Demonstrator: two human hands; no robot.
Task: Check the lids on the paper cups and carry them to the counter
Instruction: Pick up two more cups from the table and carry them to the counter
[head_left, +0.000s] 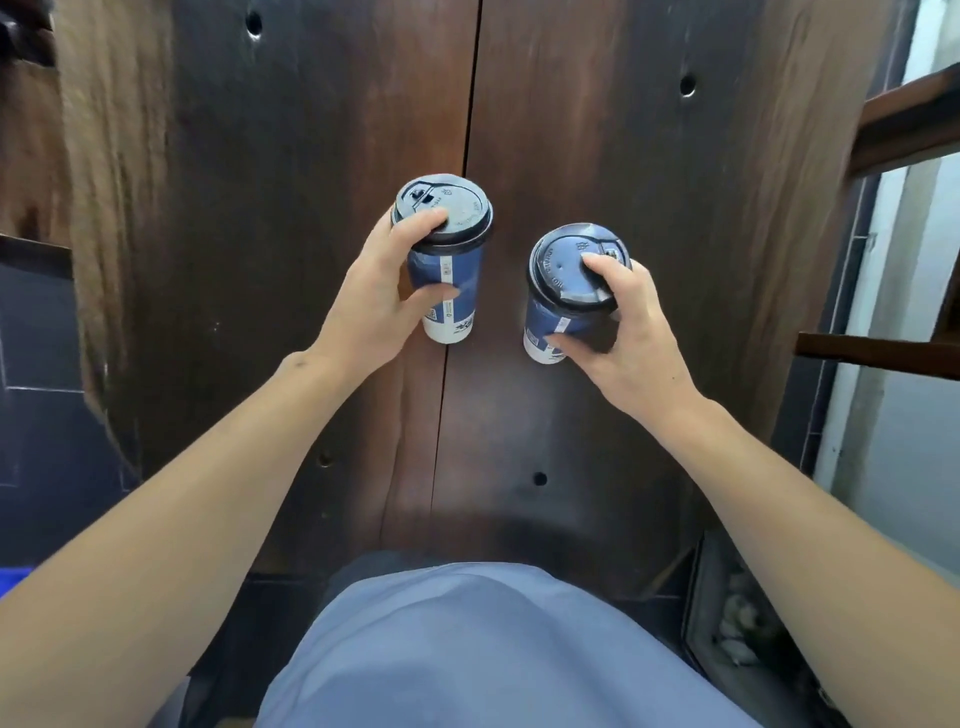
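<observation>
The left hand (384, 291) gripped the left cup (447, 275) around its blue side, with the forefinger laid on the rim of its black lid (452, 208) and the thumb curled across the paper wall. The right hand (623, 322) gripped the right cup (556, 322) the same way, its forefinger pressing on top of that cup's black lid (566, 265) and its thumb against the lower wall. Both lids sat level on their rims. The two cups were near each other but apart, one on each side of a dark seam (467, 171) that ran down the middle of the wooden counter (597, 130). Whether their white bases touched the wood or hung just above it could not be told.

The counter stretched wide and bare beyond the cups and to either side of them, its brown boards marked only by a few small round holes. Its left edge gave way to dark floor tiles (36, 364), and its near edge ended just in front of the person's blue-grey garment (467, 649). At the right edge stood a dark wooden frame (904, 124) with two bars reaching inward, close to the counter's side and well apart from the right hand. Beyond the frame lay a pale wall.
</observation>
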